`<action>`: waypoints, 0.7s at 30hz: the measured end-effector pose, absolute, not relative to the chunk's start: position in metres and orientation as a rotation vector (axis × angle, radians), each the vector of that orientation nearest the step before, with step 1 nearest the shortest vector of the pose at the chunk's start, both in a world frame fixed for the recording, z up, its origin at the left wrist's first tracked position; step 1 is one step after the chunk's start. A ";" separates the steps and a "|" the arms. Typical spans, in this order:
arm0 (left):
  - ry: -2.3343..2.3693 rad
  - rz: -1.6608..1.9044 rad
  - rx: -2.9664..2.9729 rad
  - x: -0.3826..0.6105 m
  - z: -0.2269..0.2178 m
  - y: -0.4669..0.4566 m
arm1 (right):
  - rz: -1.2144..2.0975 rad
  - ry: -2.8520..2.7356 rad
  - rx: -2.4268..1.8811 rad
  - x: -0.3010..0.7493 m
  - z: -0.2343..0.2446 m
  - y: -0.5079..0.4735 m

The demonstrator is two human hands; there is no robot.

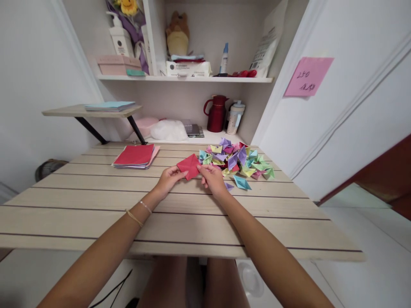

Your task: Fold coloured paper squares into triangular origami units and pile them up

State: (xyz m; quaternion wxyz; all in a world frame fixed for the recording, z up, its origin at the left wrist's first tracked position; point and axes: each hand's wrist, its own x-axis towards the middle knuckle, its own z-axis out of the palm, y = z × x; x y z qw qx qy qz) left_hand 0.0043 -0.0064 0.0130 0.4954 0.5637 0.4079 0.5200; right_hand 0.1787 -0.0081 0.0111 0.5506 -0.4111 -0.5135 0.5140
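A folded piece of red paper (189,166) is held up over the table between my two hands. My left hand (170,180) pinches its left side, with the thumb on top. At its right edge, my right hand (212,179) grips it between thumb and fingers. Just behind and to the right of my right hand lies a heap of folded paper boats (237,157) in several colours. A blue paper boat (242,182) sits at the near side of the heap, with a purple one (229,187) partly hidden by my right hand.
A stack of coloured paper (135,155), red on top, lies on the slatted table (128,214) at left. Behind it stands a small raised shelf (91,111) on black legs. A dark red jug (217,114) and a pale bottle (235,118) stand at the back.
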 end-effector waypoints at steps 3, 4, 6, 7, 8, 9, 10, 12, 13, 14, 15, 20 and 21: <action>1.046 1.219 1.420 0.002 0.011 -0.005 | 1.291 -1.141 -0.903 0.179 0.014 -0.008; 1.038 1.207 1.399 0.002 0.011 -0.006 | 1.307 -1.120 -0.898 0.178 0.014 -0.008; 1.005 1.193 1.333 0.003 0.012 -0.007 | 1.323 -1.092 -0.906 0.177 0.015 -0.008; 0.983 1.193 1.301 0.003 0.013 -0.008 | 1.325 -1.088 -0.912 0.177 0.015 -0.008; 0.960 1.195 1.271 0.004 0.013 -0.009 | 1.323 -1.089 -0.913 0.176 0.015 -0.008; 0.939 1.195 1.248 0.004 0.014 -0.009 | 1.318 -1.090 -0.912 0.176 0.014 -0.008; 0.922 1.191 1.230 0.005 0.014 -0.010 | 1.309 -1.094 -0.910 0.175 0.013 -0.008; 0.901 1.172 1.208 0.006 0.014 -0.011 | 1.279 -1.109 -0.911 0.174 0.011 -0.007; 0.897 1.162 1.204 0.006 0.014 -0.010 | 1.259 -1.118 -0.915 0.174 0.010 -0.007; 0.896 1.152 1.208 0.007 0.013 -0.010 | 1.239 -1.125 -0.918 0.174 0.008 -0.007; 0.899 1.145 1.219 0.007 0.012 -0.010 | 1.217 -1.131 -0.920 0.174 0.007 -0.006; 0.970 1.150 1.312 0.004 0.007 -0.006 | 1.138 -1.212 -0.911 0.174 0.003 -0.006; 0.981 1.151 1.328 0.004 0.007 -0.006 | 1.125 -1.254 -0.916 0.174 0.003 -0.006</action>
